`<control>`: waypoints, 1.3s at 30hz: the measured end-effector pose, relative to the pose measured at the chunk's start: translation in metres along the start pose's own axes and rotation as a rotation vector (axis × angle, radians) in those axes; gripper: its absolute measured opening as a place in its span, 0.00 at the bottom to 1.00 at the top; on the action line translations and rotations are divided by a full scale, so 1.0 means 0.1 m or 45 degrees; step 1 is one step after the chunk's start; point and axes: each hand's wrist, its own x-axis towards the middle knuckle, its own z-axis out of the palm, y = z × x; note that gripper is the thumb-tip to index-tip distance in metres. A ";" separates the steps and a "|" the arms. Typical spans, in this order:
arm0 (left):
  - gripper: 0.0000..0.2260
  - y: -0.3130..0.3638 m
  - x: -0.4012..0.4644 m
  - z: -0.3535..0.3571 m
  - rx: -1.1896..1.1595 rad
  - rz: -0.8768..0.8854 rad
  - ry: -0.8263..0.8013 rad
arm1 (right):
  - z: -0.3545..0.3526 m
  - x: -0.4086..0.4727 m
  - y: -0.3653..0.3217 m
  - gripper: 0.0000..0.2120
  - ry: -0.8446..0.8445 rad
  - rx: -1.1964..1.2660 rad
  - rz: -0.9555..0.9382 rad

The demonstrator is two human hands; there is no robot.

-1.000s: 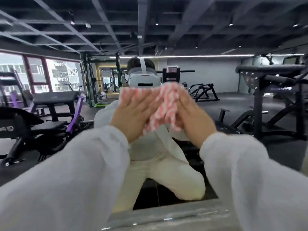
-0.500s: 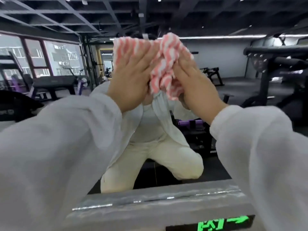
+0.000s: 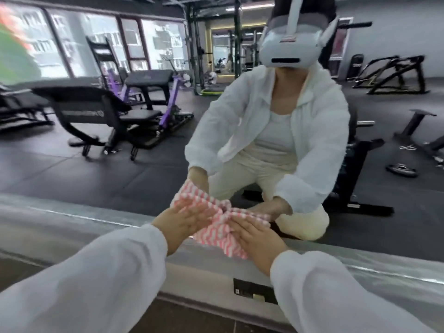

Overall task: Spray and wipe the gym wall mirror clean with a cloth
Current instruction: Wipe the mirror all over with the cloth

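The wall mirror (image 3: 101, 174) fills most of the view and reflects a kneeling person in white and the gym behind. A pink-and-white striped cloth (image 3: 217, 233) is bunched against the glass just above the mirror's bottom edge. My left hand (image 3: 186, 223) presses flat on the cloth's left part with straight fingers. My right hand (image 3: 255, 237) presses flat on its right part. Both arms are in white sleeves. No spray bottle is in view.
A grey metal ledge (image 3: 72, 227) runs under the mirror, with a small dark sign (image 3: 254, 290) set into it. Brown floor (image 3: 182, 318) lies below. Reflected benches and purple machines (image 3: 115, 114) stand behind me.
Both hands have carried the cloth from high on the mirror, near head height, down to its bottom edge. The camera has tilted down with them.
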 end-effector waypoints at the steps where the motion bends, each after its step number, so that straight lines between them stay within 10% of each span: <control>1: 0.31 0.03 0.02 -0.03 -0.042 -0.060 -0.032 | 0.05 0.04 0.01 0.30 0.006 0.067 0.034; 19: 0.33 -0.02 -0.02 -0.32 0.030 -0.143 -0.183 | -0.14 0.22 0.07 0.30 -0.076 0.553 0.034; 39: 0.33 -0.21 0.26 0.25 0.224 0.287 0.025 | 0.05 0.48 -0.25 0.29 -0.214 0.220 0.019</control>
